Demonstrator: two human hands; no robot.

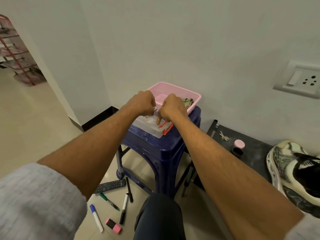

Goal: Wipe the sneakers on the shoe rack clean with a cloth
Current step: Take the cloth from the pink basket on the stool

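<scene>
Cream-soled sneaker [292,168], black tongue, on the rack [256,153] right of the blue stool [166,149]. Over the stool, left hand [141,103] pinches a white bit [155,108], right hand [173,106] grips an orange stick [158,121].

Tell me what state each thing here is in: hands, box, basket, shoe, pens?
left hand, pinching a small white item.
right hand, gripping a tan stick.
clear box, on the blue stool, seemingly open.
pink basket, upright on the stool, crumpled material inside.
sneaker, resting on the black rack, untouched.
markers, lying scattered on the floor.
</scene>
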